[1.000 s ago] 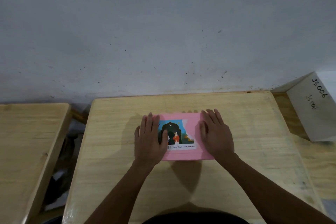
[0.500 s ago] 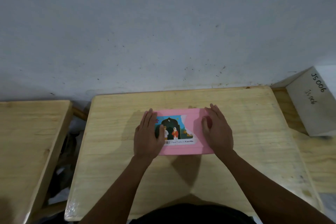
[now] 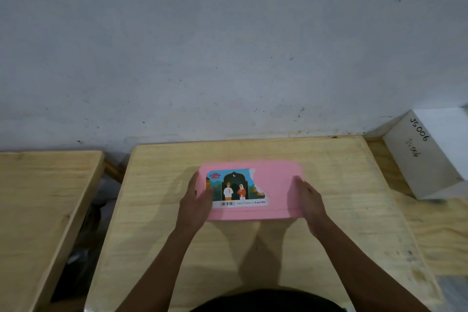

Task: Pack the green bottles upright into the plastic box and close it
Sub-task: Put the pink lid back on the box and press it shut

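The pink plastic box sits in the middle of the wooden table with its lid on. A picture label covers the left part of the lid. My left hand grips the box's left end, thumb on the lid edge and fingers down the side. My right hand grips the right end the same way. No green bottle is in sight; the opaque lid hides the inside of the box.
A second wooden table stands to the left across a dark gap. A white block with handwriting lies at the right against the grey wall, which runs along the table's far edge.
Both hands have slid off the top of the lid outward to the box's two ends. The box now looks larger and slightly blurred, as if raised a little.
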`<state>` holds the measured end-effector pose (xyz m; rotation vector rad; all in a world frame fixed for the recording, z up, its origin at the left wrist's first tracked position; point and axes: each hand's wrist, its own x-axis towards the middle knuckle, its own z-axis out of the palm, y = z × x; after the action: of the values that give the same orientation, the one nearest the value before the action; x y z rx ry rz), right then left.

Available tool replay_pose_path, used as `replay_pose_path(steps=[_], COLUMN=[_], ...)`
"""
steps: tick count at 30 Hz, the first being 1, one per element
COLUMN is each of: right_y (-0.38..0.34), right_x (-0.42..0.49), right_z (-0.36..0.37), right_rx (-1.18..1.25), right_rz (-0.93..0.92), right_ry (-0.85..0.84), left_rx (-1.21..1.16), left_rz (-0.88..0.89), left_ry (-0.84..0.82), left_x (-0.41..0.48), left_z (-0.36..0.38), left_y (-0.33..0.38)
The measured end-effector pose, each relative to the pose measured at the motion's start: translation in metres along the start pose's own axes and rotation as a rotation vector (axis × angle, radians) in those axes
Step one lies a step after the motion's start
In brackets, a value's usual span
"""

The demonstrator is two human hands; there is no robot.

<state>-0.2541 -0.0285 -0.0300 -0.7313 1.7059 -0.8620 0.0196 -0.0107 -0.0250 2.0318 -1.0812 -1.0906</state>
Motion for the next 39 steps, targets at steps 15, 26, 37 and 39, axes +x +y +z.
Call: replay_pose_path(steps=[15,26,37,39], right_y=[-0.059,-0.061,-0.068,-0.083], right_x=[0.053,0.103,0.11,0.105], right_z=[0.01,0.028,0.025,0.023], right_rx=[0.189,0.09,-0.343,-0.392], right_rz=[-0.026,-0.051,-0.217,-0.216], right_ry=[-0.019,0.027,0.051,0.05], left_rx=[-0.057,-0.015,0.033,0.104], left_rz=[0.049,-0.036,-0.002,-0.011], left_ry=[-0.003,-0.046,-0.091,-0.077], left_x=[0.056,0.107,0.104,0.106], left_z=[-0.006,0.01,0.005,-0.001], left_y=[0.062,0.078,0.083,0.086])
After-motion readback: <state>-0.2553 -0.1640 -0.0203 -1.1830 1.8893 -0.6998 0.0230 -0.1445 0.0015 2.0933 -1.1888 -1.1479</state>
